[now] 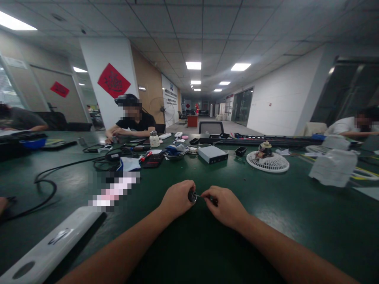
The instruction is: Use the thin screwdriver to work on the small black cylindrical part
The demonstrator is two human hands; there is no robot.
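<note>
My left hand [177,199] pinches a small round dark part with a metal rim [192,196] at its fingertips, above the middle of the green work table [189,252]. My right hand [226,206] closes on a thin metal shaft [205,196], probably a small screwdriver, whose tip meets the round part. The fingers of my right hand hide most of the tool's handle. Both forearms reach in from the bottom of the view.
A white fan grille with a motor [267,161] and white plastic housings [333,167] stand to the right. A grey metal box [212,154], black cables [44,189] and a white power strip [47,244] lie on the table. Co-workers [133,118] sit beyond.
</note>
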